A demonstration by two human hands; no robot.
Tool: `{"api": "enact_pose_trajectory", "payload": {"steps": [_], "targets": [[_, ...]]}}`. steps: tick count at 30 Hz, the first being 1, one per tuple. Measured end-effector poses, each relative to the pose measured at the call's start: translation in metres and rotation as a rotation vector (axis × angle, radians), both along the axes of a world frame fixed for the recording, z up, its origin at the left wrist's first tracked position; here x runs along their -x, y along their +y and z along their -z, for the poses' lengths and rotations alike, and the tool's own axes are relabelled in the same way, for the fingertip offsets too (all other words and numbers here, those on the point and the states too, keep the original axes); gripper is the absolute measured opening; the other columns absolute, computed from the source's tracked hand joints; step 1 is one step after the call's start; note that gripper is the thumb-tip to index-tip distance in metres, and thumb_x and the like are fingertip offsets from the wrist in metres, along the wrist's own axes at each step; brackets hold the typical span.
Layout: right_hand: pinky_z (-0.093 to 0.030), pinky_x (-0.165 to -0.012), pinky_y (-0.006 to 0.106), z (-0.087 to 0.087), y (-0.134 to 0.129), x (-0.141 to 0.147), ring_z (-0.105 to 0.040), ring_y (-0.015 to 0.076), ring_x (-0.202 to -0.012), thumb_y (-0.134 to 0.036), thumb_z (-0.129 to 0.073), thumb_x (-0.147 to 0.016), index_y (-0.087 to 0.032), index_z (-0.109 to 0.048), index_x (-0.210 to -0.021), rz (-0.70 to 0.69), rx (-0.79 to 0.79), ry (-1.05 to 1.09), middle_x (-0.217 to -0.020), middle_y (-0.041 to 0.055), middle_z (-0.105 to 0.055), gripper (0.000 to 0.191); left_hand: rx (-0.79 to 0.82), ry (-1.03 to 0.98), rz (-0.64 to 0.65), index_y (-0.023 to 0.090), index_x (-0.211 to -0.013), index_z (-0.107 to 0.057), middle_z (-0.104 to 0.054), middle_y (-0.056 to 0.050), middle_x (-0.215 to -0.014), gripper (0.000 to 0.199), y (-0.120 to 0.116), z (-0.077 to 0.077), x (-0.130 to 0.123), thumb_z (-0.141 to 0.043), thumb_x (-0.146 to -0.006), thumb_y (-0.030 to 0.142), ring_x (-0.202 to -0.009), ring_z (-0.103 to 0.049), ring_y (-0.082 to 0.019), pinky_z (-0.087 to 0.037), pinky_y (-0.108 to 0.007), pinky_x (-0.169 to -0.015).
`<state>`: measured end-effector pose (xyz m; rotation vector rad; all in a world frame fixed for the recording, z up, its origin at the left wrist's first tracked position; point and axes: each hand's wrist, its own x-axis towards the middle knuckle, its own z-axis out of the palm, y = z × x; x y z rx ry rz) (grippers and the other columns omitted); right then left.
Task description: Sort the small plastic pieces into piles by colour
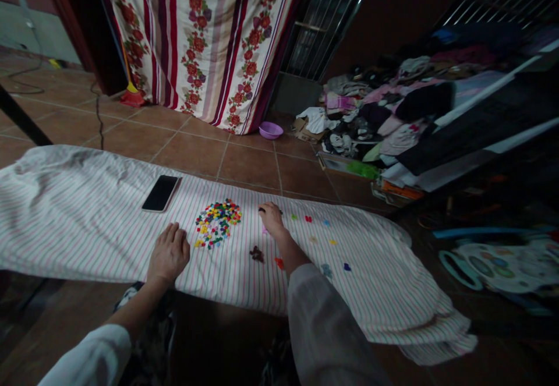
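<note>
My left hand point(169, 252) lies palm down on the striped cloth point(109, 240), fingers resting on it and holding nothing. A dark-screened phone point(161, 193) is just beyond it. To its right is a loose pile of small multicoloured beads point(217, 223). My right hand point(272, 218) is right of the pile, its fingers closed on a small black piece point(261, 209) that they partly hide. Small pieces lie around this hand: a brown cluster point(257, 254), an orange piece point(279, 263), a red one point(308, 219), a grey-blue one point(326, 270) and a dark blue heart-like one point(347, 267).
A floral curtain point(205, 42) hangs past the tiled floor point(196, 147). A purple basin point(271, 130) and a broom point(132, 95) stand near it. Heaped clothes point(384, 101) fill the right. A white plastic panel point(502, 264) is low at right.
</note>
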<state>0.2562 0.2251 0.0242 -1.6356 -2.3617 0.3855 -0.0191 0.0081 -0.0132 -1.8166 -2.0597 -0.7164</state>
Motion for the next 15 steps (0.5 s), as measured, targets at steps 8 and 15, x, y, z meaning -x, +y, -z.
{"api": "enact_pose_trajectory", "payload": {"steps": [8, 15], "targets": [[-0.039, -0.099, 0.027, -0.0006, -0.0005, -0.0033, -0.057, 0.0191, -0.109, -0.010, -0.059, -0.082, -0.020, -0.069, -0.115, 0.010, 0.010, 0.011, -0.118, 0.0093, -0.065, 0.036, -0.017, 0.053, -0.008, 0.012, -0.099, -0.059, -0.060, -0.019, -0.118, 0.021, -0.0004, -0.0009, -0.0002, -0.044, -0.087, 0.022, -0.120, -0.053, -0.031, -0.045, -0.046, -0.100], [-0.041, -0.095, 0.026, -0.0012, -0.0001, -0.0003, -0.058, 0.0190, -0.106, -0.010, -0.059, -0.082, -0.020, -0.069, -0.114, 0.035, 0.021, -0.003, -0.112, 0.0089, -0.065, 0.035, -0.018, 0.064, -0.004, 0.011, -0.099, -0.060, -0.061, -0.020, -0.118, 0.022, -0.0003, -0.0018, -0.0007, -0.044, -0.087, 0.022, -0.121, -0.052, -0.032, -0.045, -0.046, -0.101]]}}
